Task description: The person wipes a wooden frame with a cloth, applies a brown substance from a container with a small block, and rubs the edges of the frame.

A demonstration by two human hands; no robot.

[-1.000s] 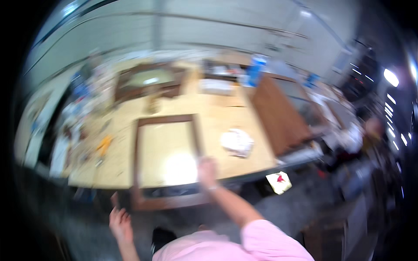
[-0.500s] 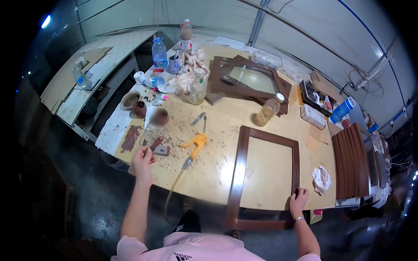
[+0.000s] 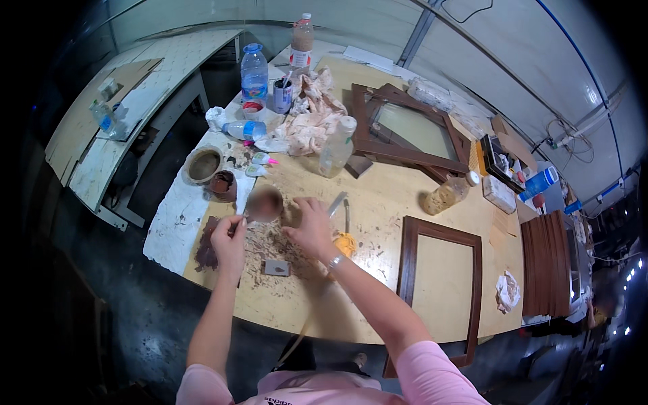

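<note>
The right hand (image 3: 312, 228) has been moved off the lower edge of the brown wooden frame (image 3: 442, 287) and is now spread over the shavings (image 3: 266, 243) beside the yellow tool (image 3: 345, 243). The left hand (image 3: 229, 243) has been brought against the small brown bowl (image 3: 264, 202).

A clear water bottle (image 3: 254, 73) with a blue label stands at the bench's far left end; a second bottle (image 3: 241, 129) lies nearby. A blue tube (image 3: 541, 182) lies far right.

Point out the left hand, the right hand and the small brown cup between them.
left hand (image 3: 229, 237), head view, on its back.
right hand (image 3: 312, 228), head view, on its back.
small brown cup (image 3: 264, 202), head view, on its inside.
</note>
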